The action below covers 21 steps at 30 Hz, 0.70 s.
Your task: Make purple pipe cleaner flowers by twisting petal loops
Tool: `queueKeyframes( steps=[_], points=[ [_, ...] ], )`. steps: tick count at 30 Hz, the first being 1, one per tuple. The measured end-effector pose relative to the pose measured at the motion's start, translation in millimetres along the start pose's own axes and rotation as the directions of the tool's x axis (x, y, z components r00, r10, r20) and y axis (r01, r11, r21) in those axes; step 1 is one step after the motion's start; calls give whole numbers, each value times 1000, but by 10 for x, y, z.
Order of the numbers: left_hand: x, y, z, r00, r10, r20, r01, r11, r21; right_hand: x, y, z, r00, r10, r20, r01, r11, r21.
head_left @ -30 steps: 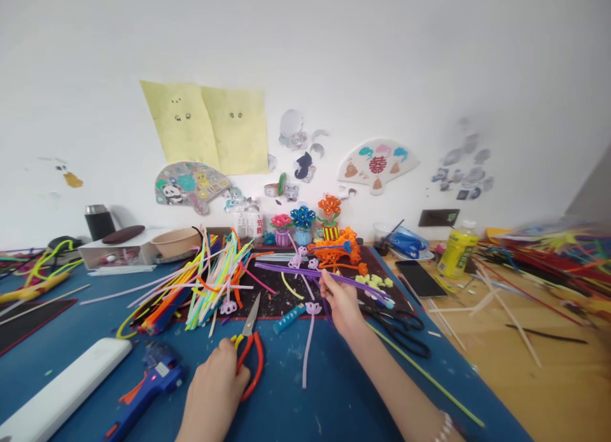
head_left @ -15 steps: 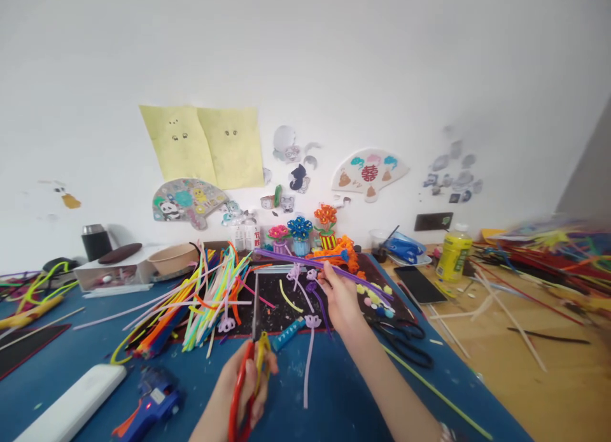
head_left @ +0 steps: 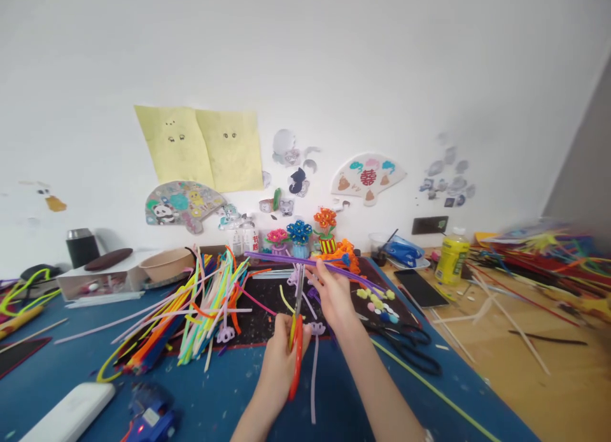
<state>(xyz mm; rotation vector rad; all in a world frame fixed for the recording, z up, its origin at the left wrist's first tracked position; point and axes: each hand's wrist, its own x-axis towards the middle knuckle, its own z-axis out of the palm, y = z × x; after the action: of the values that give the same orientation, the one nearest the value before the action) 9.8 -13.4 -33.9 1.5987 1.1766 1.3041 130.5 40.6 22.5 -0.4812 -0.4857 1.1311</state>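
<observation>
Several purple pipe cleaners point(head_left: 267, 257) lie bundled across my right hand point(head_left: 333, 295), pinched between thumb and fingers above the dark mat. My left hand point(head_left: 277, 356) grips scissors point(head_left: 296, 359) with red and yellow handles. Their blades point up and away, with the tips at the purple bundle just left of my right fingers; whether they touch it I cannot tell. Below the hands, a lilac pipe cleaner flower point(head_left: 317, 328) with a long stem lies on the blue table cover. Another lilac flower point(head_left: 226, 334) hangs at the heap on the left.
A pile of coloured pipe cleaners point(head_left: 210, 314) lies left of the mat. At front left are a blue glue gun point(head_left: 150, 423) and a white oblong case point(head_left: 71, 416). Black scissors point(head_left: 415, 349), pompoms point(head_left: 382, 305) and a phone point(head_left: 420, 288) lie right. Potted flowers point(head_left: 300, 238) stand behind.
My left hand has brought the scissors right and upward to the purple pipe cleaners, and the blades now stand near my right fingers. The right hand keeps its hold, nearly in place.
</observation>
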Motion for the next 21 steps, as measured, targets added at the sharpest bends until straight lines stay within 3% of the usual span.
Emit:
queueKeyframes(
  steps=[11, 15, 21],
  points=[
    [-154, 101, -101, 997, -55, 57, 41, 974, 224, -1, 80, -85, 1000, 13, 19, -14, 999, 34],
    [-158, 164, -73, 997, -33, 71, 20, 984, 176, -36, 159, -73, 999, 34, 42, -35, 999, 17],
    [-143, 125, -39, 997, -73, -35, 75, 995, 71, -115, 258, -36, 994, 70, 82, -69, 998, -11]
  ],
)
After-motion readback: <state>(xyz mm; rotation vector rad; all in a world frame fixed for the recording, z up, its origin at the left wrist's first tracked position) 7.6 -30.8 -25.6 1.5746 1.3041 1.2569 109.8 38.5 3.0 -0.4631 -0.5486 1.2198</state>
